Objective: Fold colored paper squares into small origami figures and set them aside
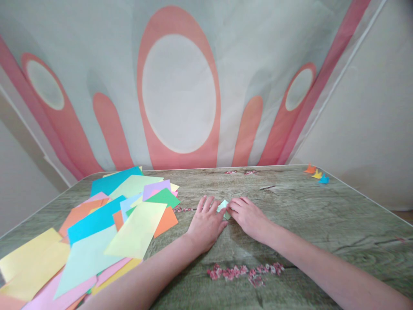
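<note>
A small folded piece of pale mint-green paper lies on the table between my two hands. My left hand rests flat with its fingers stretched forward, and its fingertips and thumb touch the paper's left side. On the paper's right side my right hand has its fingers drawn together at the edge, in a pinch. Part of the paper is hidden under the fingers of both hands.
Loose coloured paper sheets overlap across the left side of the wood-patterned table. Three small folded paper figures, orange, yellow and blue, sit at the far right edge. Behind the table hangs a printed backdrop.
</note>
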The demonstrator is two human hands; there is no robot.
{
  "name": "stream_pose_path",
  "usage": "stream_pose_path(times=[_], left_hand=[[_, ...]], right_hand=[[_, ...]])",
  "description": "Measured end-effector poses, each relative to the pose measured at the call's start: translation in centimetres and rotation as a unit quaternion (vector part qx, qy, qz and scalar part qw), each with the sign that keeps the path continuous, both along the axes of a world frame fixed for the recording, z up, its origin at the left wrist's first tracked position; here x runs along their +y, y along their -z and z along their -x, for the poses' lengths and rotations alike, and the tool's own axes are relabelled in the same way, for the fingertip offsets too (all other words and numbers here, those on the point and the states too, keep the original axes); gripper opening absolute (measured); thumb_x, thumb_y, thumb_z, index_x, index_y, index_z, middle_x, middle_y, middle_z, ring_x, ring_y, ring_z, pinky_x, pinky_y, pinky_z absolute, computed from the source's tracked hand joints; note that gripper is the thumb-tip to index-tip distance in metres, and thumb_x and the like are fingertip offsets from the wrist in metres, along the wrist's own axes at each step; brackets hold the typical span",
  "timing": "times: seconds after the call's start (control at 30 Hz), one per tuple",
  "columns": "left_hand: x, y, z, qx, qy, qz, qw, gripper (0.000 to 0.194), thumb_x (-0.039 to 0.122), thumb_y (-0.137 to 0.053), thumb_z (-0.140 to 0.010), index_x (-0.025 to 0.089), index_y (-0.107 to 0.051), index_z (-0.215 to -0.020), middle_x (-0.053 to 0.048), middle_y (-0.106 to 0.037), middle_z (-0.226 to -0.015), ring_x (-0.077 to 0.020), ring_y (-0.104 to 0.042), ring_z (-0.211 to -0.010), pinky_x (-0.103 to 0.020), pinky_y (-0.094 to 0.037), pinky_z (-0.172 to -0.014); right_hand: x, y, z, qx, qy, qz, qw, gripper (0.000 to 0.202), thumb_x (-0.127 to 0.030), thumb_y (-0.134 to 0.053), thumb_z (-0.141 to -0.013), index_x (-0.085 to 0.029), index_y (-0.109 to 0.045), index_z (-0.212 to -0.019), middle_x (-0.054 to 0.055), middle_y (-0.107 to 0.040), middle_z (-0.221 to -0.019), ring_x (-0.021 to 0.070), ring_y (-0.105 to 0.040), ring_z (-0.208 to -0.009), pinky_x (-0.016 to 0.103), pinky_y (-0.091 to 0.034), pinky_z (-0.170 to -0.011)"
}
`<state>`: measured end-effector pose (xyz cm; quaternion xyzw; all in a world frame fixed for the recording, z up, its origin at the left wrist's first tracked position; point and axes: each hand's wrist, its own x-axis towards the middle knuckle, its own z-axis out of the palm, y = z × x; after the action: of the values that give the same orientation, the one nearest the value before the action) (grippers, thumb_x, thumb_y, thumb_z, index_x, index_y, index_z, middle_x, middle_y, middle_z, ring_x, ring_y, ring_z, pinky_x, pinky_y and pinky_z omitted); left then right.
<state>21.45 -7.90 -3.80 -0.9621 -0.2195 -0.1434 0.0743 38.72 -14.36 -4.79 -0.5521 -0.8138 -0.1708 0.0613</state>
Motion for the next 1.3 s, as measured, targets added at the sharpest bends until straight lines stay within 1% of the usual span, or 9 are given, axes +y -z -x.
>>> stream_pose_path(times=[0.13, 0.4, 0.67, 0.87, 1.0, 1.1, 1.17, 1.23, 1.3], left_hand=[[0.0, -0.1, 0.2, 0.002, -0.012, -0.013, 1.000, 0.033, 0.042, -0.044, -0.087, 0.025, -0.053, -0.114, -0.006, -0.050, -0.117, -0.0267, -0.034, -0.121, -0.050, -0.018, -0.105], [0.2, -0.4, 0.5, 0.026, -0.047, -0.052, 0.997, 0.030, 0.039, -0.047, -0.085, 0.019, -0.062, -0.101, -0.009, -0.055, -0.112, -0.0274, -0.037, -0.119, -0.048, -0.018, -0.106], [0.3, -0.6, 0.5, 0.045, -0.042, -0.057, 0.996, 0.029, 0.036, -0.047, -0.085, 0.016, -0.063, -0.099, -0.010, -0.057, -0.110, -0.0265, -0.040, -0.117, -0.045, -0.020, -0.105], [0.2, -0.7, 0.6, 0.037, -0.022, -0.046, 0.998, 0.028, 0.033, -0.048, -0.085, 0.013, -0.061, -0.100, -0.012, -0.057, -0.106, -0.0270, -0.040, -0.115, -0.045, -0.021, -0.104], [0.6, -0.6, 0.7, 0.018, 0.008, -0.006, 1.000, 0.024, 0.032, -0.050, -0.083, 0.014, -0.061, -0.095, -0.011, -0.058, -0.102, -0.0261, -0.042, -0.112, -0.043, -0.024, -0.103], [1.5, -0.1, 0.8, -0.023, 0.011, 0.060, 0.998, 0.019, 0.028, -0.049, -0.084, 0.016, -0.063, -0.087, -0.009, -0.059, -0.097, -0.0238, -0.047, -0.104, -0.041, -0.032, -0.096], [2.3, 0.5, 0.9, -0.061, 0.006, 0.119, 0.991, 0.020, 0.022, -0.045, -0.085, 0.018, -0.065, -0.084, -0.006, -0.059, -0.093, -0.0205, -0.051, -0.096, -0.036, -0.038, -0.090], [3.1, 1.1, 0.9, -0.097, 0.001, 0.175, 0.980, 0.023, 0.017, -0.042, -0.085, 0.019, -0.066, -0.087, -0.005, -0.060, -0.093, -0.0179, -0.053, -0.091, -0.032, -0.041, -0.085], [3.7, 1.6, 0.8, -0.132, -0.009, 0.216, 0.967, 0.027, 0.013, -0.041, -0.084, 0.018, -0.065, -0.095, -0.005, -0.059, -0.095, -0.0165, -0.054, -0.090, -0.030, -0.043, -0.085]], right_hand=[[0.2, 0.2, 0.0, -0.004, 0.002, 0.003, 1.000, 0.019, -0.019, -0.051, -0.086, -0.013, -0.062, -0.101, 0.008, -0.061, -0.097, 0.0219, -0.046, -0.100, 0.036, -0.034, -0.084], [0.4, 0.1, 0.0, -0.003, 0.017, 0.033, 0.999, 0.017, -0.018, -0.051, -0.086, -0.013, -0.062, -0.099, 0.008, -0.061, -0.094, 0.0210, -0.047, -0.097, 0.035, -0.033, -0.082], [0.1, -0.4, -0.5, 0.005, 0.027, 0.061, 0.998, 0.019, -0.019, -0.046, -0.089, -0.014, -0.063, -0.097, 0.008, -0.061, -0.093, 0.0199, -0.048, -0.097, 0.034, -0.032, -0.081], [-0.5, -0.8, -1.2, 0.004, 0.049, 0.076, 0.996, 0.017, -0.017, -0.048, -0.088, -0.015, -0.064, -0.093, 0.008, -0.060, -0.092, 0.0208, -0.048, -0.096, 0.033, -0.032, -0.074], [-0.5, -0.8, -1.4, 0.014, 0.051, 0.086, 0.995, 0.019, -0.014, -0.046, -0.087, -0.017, -0.064, -0.092, 0.008, -0.059, -0.092, 0.0204, -0.049, -0.095, 0.032, -0.032, -0.072], [-0.4, -0.6, -1.4, 0.023, 0.059, 0.092, 0.994, 0.020, -0.012, -0.046, -0.086, -0.017, -0.064, -0.092, 0.007, -0.059, -0.092, 0.0204, -0.049, -0.093, 0.032, -0.033, -0.072], [-0.4, -0.5, -1.3, 0.036, 0.064, 0.088, 0.993, 0.021, -0.011, -0.046, -0.086, -0.017, -0.065, -0.091, 0.007, -0.059, -0.092, 0.0199, -0.049, -0.091, 0.032, -0.034, -0.073], [-0.3, -0.3, -1.2, 0.051, 0.069, 0.079, 0.993, 0.022, -0.011, -0.045, -0.086, -0.017, -0.066, -0.088, 0.007, -0.059, -0.091, 0.0192, -0.050, -0.088, 0.032, -0.034, -0.075], [-0.3, -0.1, -1.1, 0.064, 0.072, 0.069, 0.993, 0.023, -0.011, -0.044, -0.086, -0.017, -0.067, -0.084, 0.006, -0.059, -0.090, 0.0187, -0.050, -0.088, 0.032, -0.035, -0.076]])
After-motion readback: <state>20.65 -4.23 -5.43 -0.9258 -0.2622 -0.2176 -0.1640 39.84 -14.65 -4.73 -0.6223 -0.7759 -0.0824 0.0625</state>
